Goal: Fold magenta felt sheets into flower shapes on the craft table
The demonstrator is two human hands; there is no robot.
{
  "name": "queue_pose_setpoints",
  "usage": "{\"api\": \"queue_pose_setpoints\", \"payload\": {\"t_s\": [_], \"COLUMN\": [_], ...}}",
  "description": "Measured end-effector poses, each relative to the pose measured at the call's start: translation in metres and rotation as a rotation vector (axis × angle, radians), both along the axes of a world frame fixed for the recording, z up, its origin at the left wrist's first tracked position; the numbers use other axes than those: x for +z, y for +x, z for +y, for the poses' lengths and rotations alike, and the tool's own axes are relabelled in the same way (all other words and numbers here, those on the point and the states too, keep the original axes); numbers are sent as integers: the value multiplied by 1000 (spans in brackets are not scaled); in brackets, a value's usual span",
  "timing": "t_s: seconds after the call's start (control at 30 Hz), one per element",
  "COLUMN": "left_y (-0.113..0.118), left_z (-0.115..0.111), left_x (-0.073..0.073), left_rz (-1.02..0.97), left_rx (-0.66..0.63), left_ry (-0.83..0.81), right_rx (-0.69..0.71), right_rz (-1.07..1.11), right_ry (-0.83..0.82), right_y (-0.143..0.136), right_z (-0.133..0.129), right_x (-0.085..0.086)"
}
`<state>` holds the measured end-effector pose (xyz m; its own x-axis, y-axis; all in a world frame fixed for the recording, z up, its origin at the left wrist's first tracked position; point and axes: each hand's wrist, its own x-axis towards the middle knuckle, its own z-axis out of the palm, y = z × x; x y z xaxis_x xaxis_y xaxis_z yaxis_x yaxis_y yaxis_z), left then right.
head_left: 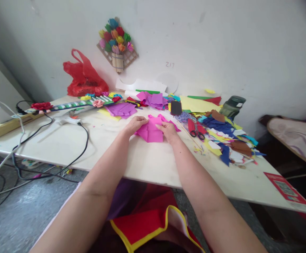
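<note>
Both hands grip a square of bright pink crepe paper [154, 133] over the middle of the table. My left hand [137, 124] pinches its upper left edge between thumb and fingers. On the other side, my right hand [168, 130] pinches the upper right part, thumb on top. More pink pieces lie behind and beneath the square, partly hidden by it and by the hands. Beyond my left hand is a stack of purple paper pieces [121, 109]. To the right of my right hand lie scissors [197, 133] with dark handles and a thin wooden stick [188, 133].
A heap of paper scraps [229, 140] covers the right side, with a dark green bottle [232, 106] behind it. A phone [176, 108] lies at the back. At left are a glue gun [63, 121] with a black cord, a power strip [7, 127] and a red plastic bag [85, 79].
</note>
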<state>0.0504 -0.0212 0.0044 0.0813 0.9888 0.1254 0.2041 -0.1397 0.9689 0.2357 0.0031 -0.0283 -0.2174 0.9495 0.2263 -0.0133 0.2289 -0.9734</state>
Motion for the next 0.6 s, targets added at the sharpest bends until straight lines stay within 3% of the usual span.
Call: {"api": "queue_pose_setpoints", "payload": {"t_s": [0.23,0.6], "left_y": [0,1], "left_z": [5,5], "left_x": [-5,-5], "left_rz": [-38,-112], "left_rx": [53,79], "left_ry": [-7,-31], "right_rx": [27,-83], "right_rz": [-84,-153], "right_ry": [59,178], "right_y": [-3,-4], "right_z": [-7,0], "right_x": [6,-2]}}
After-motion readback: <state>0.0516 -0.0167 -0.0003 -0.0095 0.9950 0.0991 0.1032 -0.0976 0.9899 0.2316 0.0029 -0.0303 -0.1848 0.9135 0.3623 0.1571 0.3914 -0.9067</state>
